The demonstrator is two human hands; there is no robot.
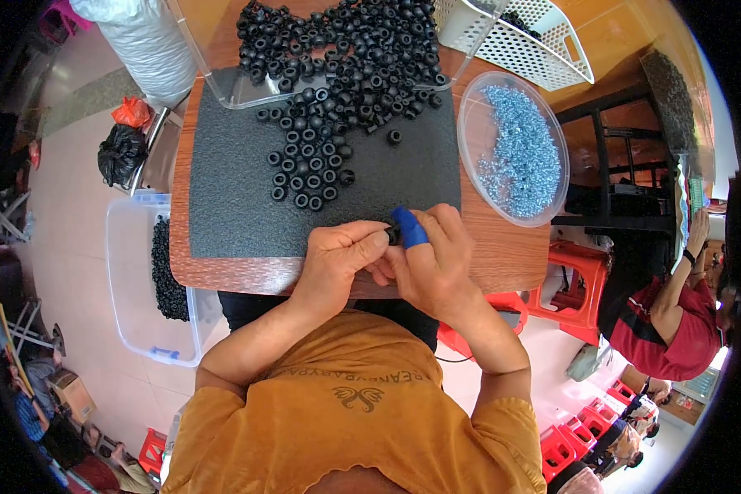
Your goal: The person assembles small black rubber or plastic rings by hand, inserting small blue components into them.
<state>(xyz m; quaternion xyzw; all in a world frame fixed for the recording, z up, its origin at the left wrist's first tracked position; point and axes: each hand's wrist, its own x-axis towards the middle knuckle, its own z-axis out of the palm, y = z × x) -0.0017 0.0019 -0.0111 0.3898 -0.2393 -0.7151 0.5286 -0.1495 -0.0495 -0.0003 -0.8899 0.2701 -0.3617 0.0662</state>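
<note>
Between your fingertips, above the near part of the dark mat (pixel 239 181), sits a small black piece (pixel 393 237), mostly covered and probably one of the rings. Your left hand (pixel 337 253) pinches it; your right hand (pixel 438 259), blue wrap (pixel 410 228) on one finger, pinches its other side. Beyond, the pile of black rings (pixel 337 49) is cut off by the upper edge.

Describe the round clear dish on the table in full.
The round clear dish is shallow, looks like plastic, and has a pale rim. It rests on the brown table, right of the grey mat. Many tiny, shiny light-blue pieces lie loose in it, leaving its left side mostly bare. Neither the left hand nor the right hand touches it.
</note>
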